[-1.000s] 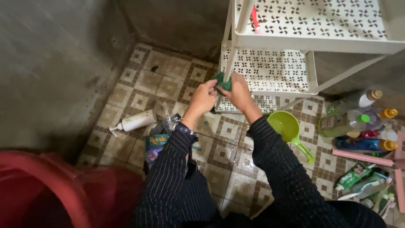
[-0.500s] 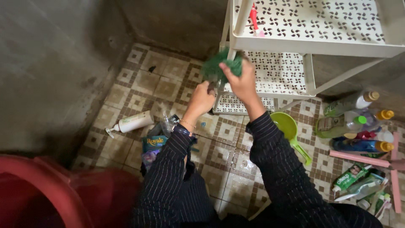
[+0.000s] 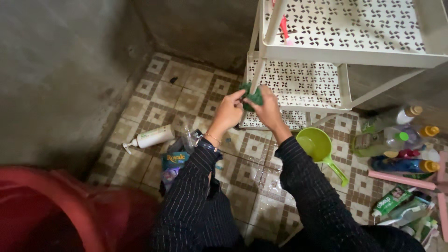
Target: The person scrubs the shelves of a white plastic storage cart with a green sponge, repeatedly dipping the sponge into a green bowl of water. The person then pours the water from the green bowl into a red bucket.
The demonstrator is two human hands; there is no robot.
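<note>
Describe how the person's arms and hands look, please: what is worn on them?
Both arms wear long dark sleeves with thin pale pinstripes. The left hand is bare, with a thin bracelet at the wrist. The right hand is bare, without gloves.

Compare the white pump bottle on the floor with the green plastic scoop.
The white pump bottle lies on its side left of the person's arms; the green plastic scoop sits open side up to their right. The bottle is closed and slim; the scoop is an open bowl with a handle. Both rest on the tiled floor.
</note>
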